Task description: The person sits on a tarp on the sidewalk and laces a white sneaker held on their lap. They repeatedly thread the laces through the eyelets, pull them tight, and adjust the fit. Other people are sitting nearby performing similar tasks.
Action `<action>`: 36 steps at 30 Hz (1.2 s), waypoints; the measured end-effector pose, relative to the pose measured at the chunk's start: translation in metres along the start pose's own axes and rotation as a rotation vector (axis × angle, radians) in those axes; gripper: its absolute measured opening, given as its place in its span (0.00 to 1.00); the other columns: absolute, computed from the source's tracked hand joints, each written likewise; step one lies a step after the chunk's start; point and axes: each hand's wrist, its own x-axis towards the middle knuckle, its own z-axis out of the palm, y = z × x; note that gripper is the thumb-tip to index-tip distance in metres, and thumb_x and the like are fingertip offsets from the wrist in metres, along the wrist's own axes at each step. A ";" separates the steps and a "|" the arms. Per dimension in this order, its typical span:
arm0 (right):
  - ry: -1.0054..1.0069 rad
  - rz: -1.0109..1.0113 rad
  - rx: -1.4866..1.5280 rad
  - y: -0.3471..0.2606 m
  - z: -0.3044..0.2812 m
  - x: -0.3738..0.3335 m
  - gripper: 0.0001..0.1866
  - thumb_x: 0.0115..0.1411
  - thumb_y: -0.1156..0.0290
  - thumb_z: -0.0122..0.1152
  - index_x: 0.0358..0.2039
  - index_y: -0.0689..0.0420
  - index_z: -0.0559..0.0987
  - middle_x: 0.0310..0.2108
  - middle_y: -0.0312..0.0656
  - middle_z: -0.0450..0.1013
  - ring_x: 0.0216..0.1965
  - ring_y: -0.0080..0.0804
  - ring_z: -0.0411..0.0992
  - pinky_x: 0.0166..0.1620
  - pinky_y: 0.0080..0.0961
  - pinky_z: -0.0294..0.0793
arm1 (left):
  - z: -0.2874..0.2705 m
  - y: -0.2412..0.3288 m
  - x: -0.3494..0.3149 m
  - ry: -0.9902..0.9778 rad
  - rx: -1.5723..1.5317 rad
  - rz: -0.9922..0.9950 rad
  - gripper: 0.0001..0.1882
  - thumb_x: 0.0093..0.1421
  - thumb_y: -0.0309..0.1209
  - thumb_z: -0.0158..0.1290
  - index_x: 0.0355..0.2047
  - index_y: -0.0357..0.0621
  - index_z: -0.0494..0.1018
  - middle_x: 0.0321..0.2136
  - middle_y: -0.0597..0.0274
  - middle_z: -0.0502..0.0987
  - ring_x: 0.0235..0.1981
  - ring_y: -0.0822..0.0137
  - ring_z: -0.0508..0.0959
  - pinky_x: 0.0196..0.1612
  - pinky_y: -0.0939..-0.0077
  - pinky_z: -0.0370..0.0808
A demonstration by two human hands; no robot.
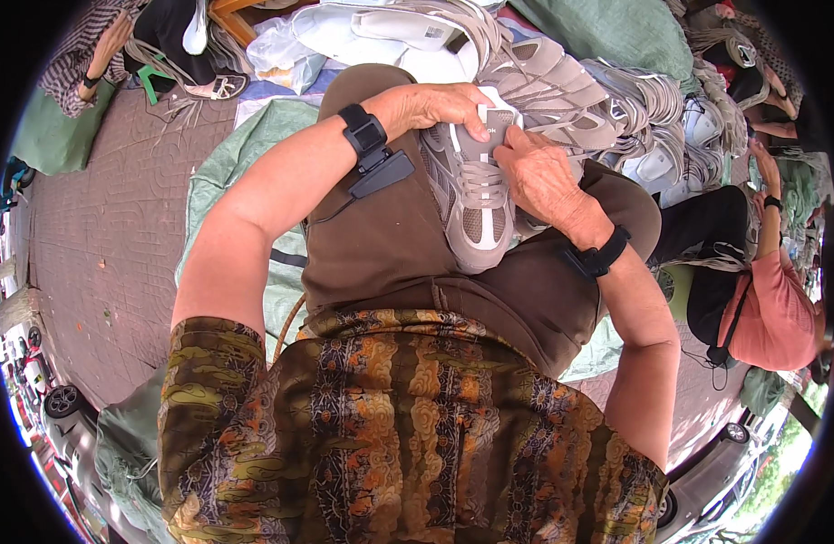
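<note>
A taupe-grey sneaker (476, 204) with grey laces lies on my lap, its toe pointing toward me. My left hand (435, 106) grips its heel end and tongue from the far left side. My right hand (539, 177) rests on the shoe's right side, fingers pinching the tongue near the top of the laces. Both wrists wear black bands; a small black device (381, 172) hangs from the left one.
A big heap of grey and white shoe uppers (607, 100) lies just beyond my knees. A person in a pink top (770, 308) sits at the right, another person (100, 54) at the far left. Green sacks (616, 32) and a woven sheet (236, 172) cover the paved ground.
</note>
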 end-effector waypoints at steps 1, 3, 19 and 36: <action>-0.002 -0.012 0.002 -0.001 0.000 -0.001 0.04 0.45 0.79 0.55 0.24 0.61 0.71 0.28 0.46 0.64 0.32 0.44 0.69 0.36 0.37 0.69 | 0.000 -0.002 0.002 0.001 0.008 -0.013 0.23 0.43 0.36 0.60 0.40 0.37 0.75 0.35 0.62 0.75 0.38 0.70 0.71 0.45 0.76 0.66; 0.018 -0.030 0.013 0.000 0.000 -0.002 0.05 0.44 0.79 0.54 0.24 0.61 0.71 0.28 0.46 0.64 0.31 0.44 0.69 0.35 0.37 0.69 | 0.002 0.003 0.005 0.032 0.032 -0.053 0.21 0.43 0.33 0.60 0.39 0.38 0.75 0.34 0.62 0.75 0.37 0.70 0.71 0.44 0.76 0.66; 0.353 0.092 -0.122 -0.013 0.030 0.000 0.09 0.41 0.73 0.57 0.26 0.60 0.74 0.33 0.45 0.66 0.29 0.40 0.72 0.33 0.35 0.72 | 0.004 0.011 -0.011 0.176 -0.100 -0.222 0.25 0.43 0.17 0.53 0.46 0.36 0.72 0.35 0.64 0.77 0.35 0.70 0.77 0.42 0.79 0.72; 0.270 0.142 -0.090 -0.040 0.038 0.011 0.16 0.44 0.73 0.56 0.35 0.63 0.71 0.31 0.50 0.69 0.32 0.43 0.72 0.32 0.34 0.72 | -0.001 0.010 -0.009 0.171 -0.113 -0.210 0.19 0.45 0.16 0.51 0.40 0.37 0.73 0.34 0.61 0.77 0.36 0.67 0.77 0.41 0.75 0.73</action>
